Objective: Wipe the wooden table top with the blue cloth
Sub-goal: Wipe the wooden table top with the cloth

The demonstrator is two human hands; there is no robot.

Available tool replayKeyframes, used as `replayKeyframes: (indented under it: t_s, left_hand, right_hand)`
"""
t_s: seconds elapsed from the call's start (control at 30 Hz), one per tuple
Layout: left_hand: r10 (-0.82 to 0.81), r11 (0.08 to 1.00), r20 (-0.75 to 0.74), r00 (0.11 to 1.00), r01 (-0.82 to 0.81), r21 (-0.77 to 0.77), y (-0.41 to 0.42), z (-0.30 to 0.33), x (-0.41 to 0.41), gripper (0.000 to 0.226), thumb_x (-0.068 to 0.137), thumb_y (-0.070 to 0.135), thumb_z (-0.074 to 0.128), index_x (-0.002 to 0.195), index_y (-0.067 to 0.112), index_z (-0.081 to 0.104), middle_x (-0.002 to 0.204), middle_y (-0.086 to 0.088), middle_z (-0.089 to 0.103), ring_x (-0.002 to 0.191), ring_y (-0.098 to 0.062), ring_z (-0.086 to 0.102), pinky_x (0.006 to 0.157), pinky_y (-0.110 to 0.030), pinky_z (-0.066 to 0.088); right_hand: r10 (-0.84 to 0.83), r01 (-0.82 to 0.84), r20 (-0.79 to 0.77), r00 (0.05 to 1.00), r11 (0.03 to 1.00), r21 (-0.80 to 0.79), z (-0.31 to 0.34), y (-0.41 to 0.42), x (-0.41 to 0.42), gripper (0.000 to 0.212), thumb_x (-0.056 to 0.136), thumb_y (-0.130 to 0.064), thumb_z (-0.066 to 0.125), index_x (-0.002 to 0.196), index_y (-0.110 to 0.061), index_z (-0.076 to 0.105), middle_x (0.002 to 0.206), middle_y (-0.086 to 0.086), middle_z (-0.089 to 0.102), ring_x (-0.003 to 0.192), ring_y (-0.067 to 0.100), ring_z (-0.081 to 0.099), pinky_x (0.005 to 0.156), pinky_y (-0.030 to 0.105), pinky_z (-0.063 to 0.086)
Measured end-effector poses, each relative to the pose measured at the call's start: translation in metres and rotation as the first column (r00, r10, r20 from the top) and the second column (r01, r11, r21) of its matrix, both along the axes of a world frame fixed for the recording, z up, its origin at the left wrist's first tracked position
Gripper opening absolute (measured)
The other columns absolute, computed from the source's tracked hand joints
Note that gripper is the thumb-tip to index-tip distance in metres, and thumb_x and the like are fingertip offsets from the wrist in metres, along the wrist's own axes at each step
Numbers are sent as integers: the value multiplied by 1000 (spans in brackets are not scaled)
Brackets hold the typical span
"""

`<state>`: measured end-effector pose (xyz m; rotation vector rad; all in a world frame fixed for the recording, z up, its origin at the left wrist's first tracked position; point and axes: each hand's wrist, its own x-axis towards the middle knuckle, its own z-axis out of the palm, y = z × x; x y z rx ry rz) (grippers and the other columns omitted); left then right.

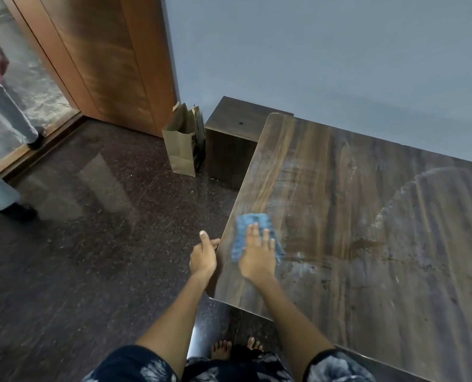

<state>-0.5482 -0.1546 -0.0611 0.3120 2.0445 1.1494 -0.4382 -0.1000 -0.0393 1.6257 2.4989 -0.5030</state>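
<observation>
Dark speckled floor [97, 244] on the left, blue-grey wall [326, 51] at the far side, wooden surface [367, 230] filling the right half. Surface is dark brown wood grain, with dusty smears and a paler curved streak toward the right. Blue cloth [246, 230] lies flat on the surface near its left edge, close to the near-left corner. Right hand [258, 250] rests on top of the cloth, fingers straight and spread, palm down, pressing it to the wood. Left hand [203, 256] is just beside the surface's left edge, fingers curled against or under that edge, thumb up; exact grip hard to tell. Both forearms bare, dark patterned sleeves at the near edge, bare feet [237, 348] on the floor below. Brown paper bag [184, 142] stands on the floor at far left of the surface, touching a dark wooden box [235, 139]. Wooden door [105, 59] behind the bag. Another person's legs [6, 111] at far left.
</observation>
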Motion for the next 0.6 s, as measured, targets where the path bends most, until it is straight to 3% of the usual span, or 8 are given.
replayKeyframes:
  t_s: [0.1,0.27,0.4,0.6]
  left_hand:
    - [24,999,-42,999,-26,-39,0,2,0,65,97,49,13,101,19,71,109,-7,68,107,-28,58,100,-39,37]
    - [3,999,-17,1000,-4,-36,-5,4,0,66,96,52,12,89,24,72,106,-4,69,105,-26,60,101,-39,38]
    - [-10,1000,22,1000,10,-7,-5,2,-1,64,94,56,12,68,33,67,100,0,72,100,-23,63,102,-44,38]
    - [-33,999,22,999,33,-6,-6,6,-1,66,94,55,11,80,29,70,104,-1,70,102,-22,61,102,-44,39]
  right_hand:
    - [220,-219,-9,976,975,19,-6,-26,-17,66,100,-21,31,151,-15,-10,159,2,-13,145,23,-15,116,39,-9]
    - [212,-211,-26,977,977,31,-4,-19,-7,56,103,-27,21,151,-21,-6,159,-6,-6,146,16,-9,117,37,-5]
    - [-40,40,-53,998,999,-1,0,2,18,57,102,-26,22,152,-22,-3,159,-8,-7,147,15,-7,117,39,-4]
    - [-454,454,-23,891,891,-1,-2,35,92,56,102,-29,20,152,-15,-2,160,0,-5,147,21,-5,119,42,1]
